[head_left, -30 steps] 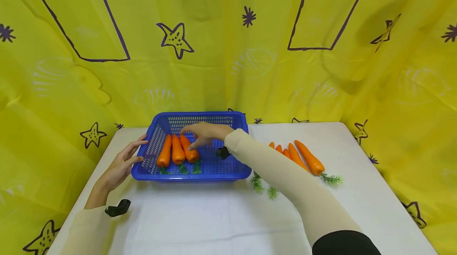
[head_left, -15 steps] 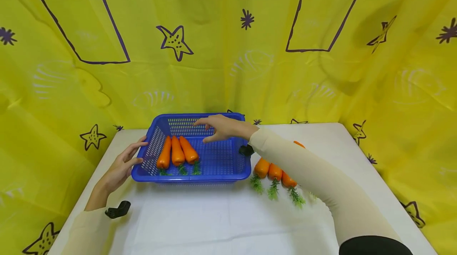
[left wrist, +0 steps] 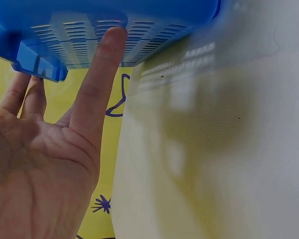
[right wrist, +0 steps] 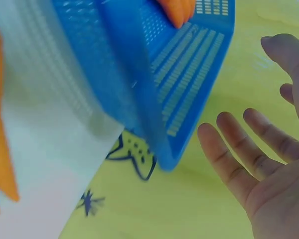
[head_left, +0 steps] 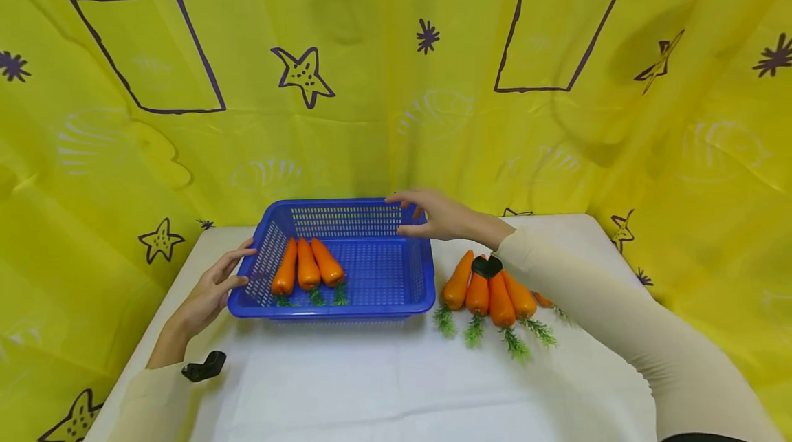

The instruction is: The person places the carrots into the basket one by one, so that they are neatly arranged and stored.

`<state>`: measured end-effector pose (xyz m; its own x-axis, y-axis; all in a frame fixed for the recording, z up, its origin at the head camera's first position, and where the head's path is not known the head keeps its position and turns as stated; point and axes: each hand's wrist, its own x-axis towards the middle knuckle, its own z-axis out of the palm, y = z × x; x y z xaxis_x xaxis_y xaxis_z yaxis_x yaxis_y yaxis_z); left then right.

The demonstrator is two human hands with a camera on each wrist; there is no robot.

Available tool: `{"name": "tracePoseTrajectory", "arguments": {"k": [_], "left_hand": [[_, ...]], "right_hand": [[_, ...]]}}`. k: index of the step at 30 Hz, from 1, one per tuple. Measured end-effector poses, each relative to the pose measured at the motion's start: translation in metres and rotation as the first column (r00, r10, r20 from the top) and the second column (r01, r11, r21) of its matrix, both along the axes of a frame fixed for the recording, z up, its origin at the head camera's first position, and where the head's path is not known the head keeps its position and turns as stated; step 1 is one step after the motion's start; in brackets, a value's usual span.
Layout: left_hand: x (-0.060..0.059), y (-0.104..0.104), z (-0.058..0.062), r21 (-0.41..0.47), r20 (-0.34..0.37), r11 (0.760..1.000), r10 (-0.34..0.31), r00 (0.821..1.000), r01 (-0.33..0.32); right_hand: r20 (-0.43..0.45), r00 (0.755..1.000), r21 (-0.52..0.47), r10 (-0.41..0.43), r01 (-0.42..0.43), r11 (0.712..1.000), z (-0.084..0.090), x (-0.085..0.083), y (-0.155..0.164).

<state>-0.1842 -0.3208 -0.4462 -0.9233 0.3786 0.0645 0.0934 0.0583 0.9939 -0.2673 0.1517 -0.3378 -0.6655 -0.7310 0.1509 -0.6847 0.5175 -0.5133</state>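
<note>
A blue plastic basket (head_left: 334, 310) with slotted walls stands at the back of the table. Three orange carrots (head_left: 307, 263) with green tops lie side by side in its left half. My left hand (head_left: 207, 294) touches the basket's left side, fingers extended; the left wrist view shows a fingertip (left wrist: 114, 40) against the slotted wall. Above the basket's back right corner hovers my right hand (head_left: 439, 215), its fingers spread and holding nothing. To the right of the basket, several more carrots (head_left: 501, 301) lie on the table, partly hidden by my right forearm.
A white cloth (head_left: 322, 380) covers the table. Behind and on both sides hangs a yellow curtain (head_left: 371, 146) with purple drawings, close to the basket's back wall.
My right hand has left the carrots in the basket and moved right and slightly up to the back right corner. More carrots on the table show now. My left hand stays in place.
</note>
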Motion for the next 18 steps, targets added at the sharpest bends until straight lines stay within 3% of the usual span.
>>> {"name": "tracePoseTrajectory", "arguments": {"k": [13,18], "left_hand": [[-0.001,0.001,-0.003,0.043,-0.014,0.999,-0.032,0.999,0.033],[-0.002,0.000,-0.004,0.051,-0.023,0.998,-0.036,0.999,0.037]], "right_hand": [[-0.091,0.988,-0.023,-0.122,0.121,0.992,-0.003,0.020,0.076],[-0.073,0.981,-0.011,-0.179,0.178,0.984,-0.004,0.029,0.101]]}}
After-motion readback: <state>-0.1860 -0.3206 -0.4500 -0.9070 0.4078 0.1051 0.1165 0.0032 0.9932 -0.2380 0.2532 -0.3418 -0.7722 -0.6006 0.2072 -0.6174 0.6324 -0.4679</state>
